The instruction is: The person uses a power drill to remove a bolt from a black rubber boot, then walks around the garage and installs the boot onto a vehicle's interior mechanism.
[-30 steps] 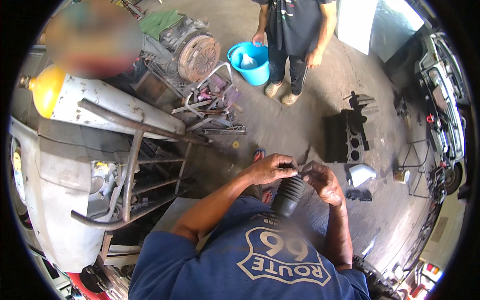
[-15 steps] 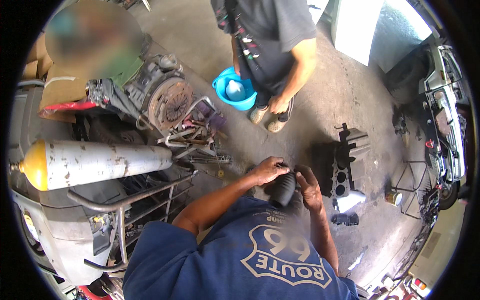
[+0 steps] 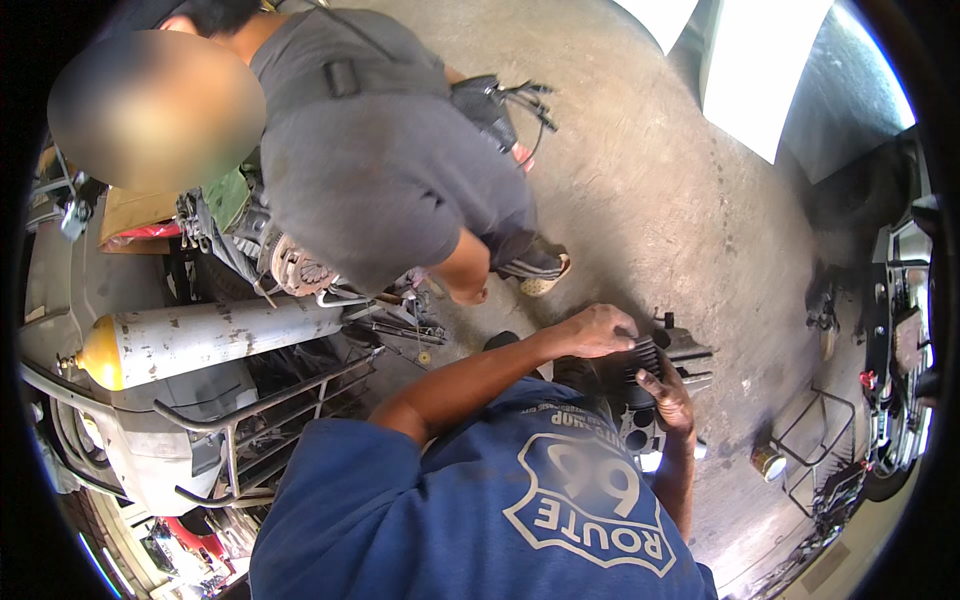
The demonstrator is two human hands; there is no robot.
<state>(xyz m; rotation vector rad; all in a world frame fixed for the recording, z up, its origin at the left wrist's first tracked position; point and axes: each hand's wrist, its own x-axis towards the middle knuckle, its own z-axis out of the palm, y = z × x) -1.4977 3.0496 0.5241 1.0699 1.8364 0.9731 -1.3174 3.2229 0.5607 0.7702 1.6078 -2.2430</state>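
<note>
Just right of centre I have a black ribbed hose (image 3: 648,362) up in front of my chest. My right hand (image 3: 674,402) grips it from the right side, thumb toward me, its other fingers partly hidden behind the ribs. The curled fingers of my left hand (image 3: 598,330) close at the hose's upper end; its fingertips partly hide that end. Behind and below the hose lies a dark engine block (image 3: 638,438) with round bores, mostly covered by the hose and my hands.
A co-worker in a grey shirt (image 3: 365,180) bends over at the upper left, close to a rusty clutch disc (image 3: 298,268). A grey gas cylinder (image 3: 225,335) with a yellow top lies above a metal tube rack (image 3: 300,405). A can (image 3: 768,463) stands beside a wire frame (image 3: 815,435) on the right.
My hands and the hose have moved right, over the engine block. The co-worker has gone from standing to bending over at the left, and the blue bucket is out of sight.
</note>
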